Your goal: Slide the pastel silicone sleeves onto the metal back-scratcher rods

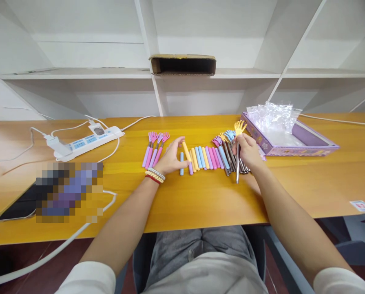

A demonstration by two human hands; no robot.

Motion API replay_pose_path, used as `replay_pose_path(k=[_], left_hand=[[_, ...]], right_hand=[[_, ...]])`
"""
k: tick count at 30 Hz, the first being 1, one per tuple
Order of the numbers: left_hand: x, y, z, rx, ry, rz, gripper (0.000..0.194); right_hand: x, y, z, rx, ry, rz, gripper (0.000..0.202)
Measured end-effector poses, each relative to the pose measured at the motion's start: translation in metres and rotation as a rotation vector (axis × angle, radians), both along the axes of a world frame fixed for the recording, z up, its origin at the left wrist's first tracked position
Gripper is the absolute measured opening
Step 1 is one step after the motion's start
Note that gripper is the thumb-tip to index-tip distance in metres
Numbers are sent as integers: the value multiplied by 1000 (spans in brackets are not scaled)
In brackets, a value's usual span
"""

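Between the thumb and fingers of my left hand (172, 157) is a yellow handle tube (186, 150), tilted over the row. My right hand (247, 150) pinches a metal rod topped by a yellow hand-shaped head (240, 127), its bare end pointing down. A row of pastel tubes (209, 158) in blue, yellow, purple and pink lies between my hands. Right of it are several bare metal rods (228, 157) with pink, yellow and blue heads, partly hidden by my right hand. Left of my left hand lie several pink and purple scratchers (153, 150) with handles on.
A purple box (304, 151) with clear plastic bags (272, 118) stands at the right. On the left are a white power strip (89, 141), cables, a dark phone (18, 202) and a blurred patch. A cardboard box (182, 65) sits on the shelf above.
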State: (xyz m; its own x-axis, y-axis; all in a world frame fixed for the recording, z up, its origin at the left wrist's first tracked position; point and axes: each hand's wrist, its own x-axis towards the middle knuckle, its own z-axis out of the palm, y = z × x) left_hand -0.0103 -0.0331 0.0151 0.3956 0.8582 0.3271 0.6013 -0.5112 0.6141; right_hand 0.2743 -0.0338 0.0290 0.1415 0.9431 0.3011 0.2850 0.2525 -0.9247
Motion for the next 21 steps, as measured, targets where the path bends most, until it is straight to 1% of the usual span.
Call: replay_pose_path(k=[2,4,5,7,9,11,14,16,18,20,21], left_hand=[[13,-13,5,58,-98,-71,98],[28,-27,7,159,-171,-167,105],[36,-34,8,223,-178,-223,107],[47,-43,7,316,-183,-309,111],[54,-47,6,372,-176,-339,112],[55,-48,5,388,-159,-343,110],[55,-47,4,327,-161,-380,109],[56,-47,4,249,-210,-418,106],[60,-48,3,151,-294,-441,98],[65,-48,1,33,-410,-421,87],[68,-48,0,-28,-473,-382,80]], right_hand=[[-11,-6,0,-46,87,71,43],[-26,-14,-1,-125,132,182,49],[-34,-18,-2,-138,154,233,50],[-49,-25,-5,-102,191,319,50],[-59,-28,-9,-74,266,382,47],[-65,-30,-13,-91,335,423,42],[-66,-31,-15,-123,387,472,42],[-65,-32,-13,-125,398,481,42],[-65,-33,-11,-126,403,468,42],[-66,-33,-10,-110,387,454,43],[-66,-33,-10,-87,372,448,43]])
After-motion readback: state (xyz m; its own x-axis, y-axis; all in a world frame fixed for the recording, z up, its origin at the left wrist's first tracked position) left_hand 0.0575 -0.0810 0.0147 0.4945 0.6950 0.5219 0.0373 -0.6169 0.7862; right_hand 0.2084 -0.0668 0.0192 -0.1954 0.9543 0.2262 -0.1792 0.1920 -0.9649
